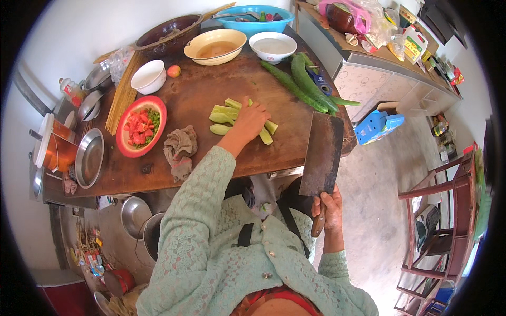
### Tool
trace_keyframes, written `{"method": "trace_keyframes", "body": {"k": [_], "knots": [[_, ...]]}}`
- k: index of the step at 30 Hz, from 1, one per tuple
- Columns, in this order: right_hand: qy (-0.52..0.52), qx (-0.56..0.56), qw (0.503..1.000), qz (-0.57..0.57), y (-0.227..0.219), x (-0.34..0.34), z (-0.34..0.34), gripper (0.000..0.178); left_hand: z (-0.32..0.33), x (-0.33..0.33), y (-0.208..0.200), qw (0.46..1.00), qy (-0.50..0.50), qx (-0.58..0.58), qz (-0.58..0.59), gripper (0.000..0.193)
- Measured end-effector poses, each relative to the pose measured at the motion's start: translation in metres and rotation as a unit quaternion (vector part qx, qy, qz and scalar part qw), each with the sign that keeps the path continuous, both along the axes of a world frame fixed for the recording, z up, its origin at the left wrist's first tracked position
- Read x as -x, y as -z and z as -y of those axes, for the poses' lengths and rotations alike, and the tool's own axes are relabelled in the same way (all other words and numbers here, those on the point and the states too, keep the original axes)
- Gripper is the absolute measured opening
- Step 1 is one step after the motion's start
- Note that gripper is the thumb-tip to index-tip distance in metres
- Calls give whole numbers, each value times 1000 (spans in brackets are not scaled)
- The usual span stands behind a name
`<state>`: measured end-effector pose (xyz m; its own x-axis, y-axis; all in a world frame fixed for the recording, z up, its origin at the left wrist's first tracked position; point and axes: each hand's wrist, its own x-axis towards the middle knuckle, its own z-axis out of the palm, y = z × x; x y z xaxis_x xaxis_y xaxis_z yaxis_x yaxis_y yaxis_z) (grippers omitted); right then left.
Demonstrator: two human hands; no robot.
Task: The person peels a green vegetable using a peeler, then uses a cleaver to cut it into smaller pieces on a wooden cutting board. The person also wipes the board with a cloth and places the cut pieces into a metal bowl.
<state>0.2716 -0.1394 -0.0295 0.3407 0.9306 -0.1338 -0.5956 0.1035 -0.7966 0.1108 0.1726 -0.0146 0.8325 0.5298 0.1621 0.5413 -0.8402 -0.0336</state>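
My left hand (250,122) reaches over several cut lengths of cucumber (225,112) on the brown wooden table (203,89). Its fingers curl down onto the pieces, with the fingertips partly hidden. My right hand (330,206) is wrapped round the wooden handle of a cleaver (322,152). The broad dark blade points away from me, beyond the table's front edge at the right, apart from the cut pieces. Whole green cucumbers (291,87) lie at the far right of the table, just past the blade's tip.
Left of the cut pieces are a crumpled cloth (180,150) and a red-rimmed plate (120,129) of chopped tomato and green bits. Farther back stand a white bowl (148,77), a cream basin (215,46) and a blue basin (255,23). A wooden chair (441,210) stands right.
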Motion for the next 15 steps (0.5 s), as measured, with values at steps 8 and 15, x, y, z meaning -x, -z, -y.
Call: {"method": "trace_keyframes", "body": {"k": [8,15], "knots": [[6,2,1000,10,-1,1,8,39,-9,0,5,989,-1,-67,128,15],[18,3,1000,10,-2,0,9,38,-43,38,-43,940,-58,-190,277,16]]}}
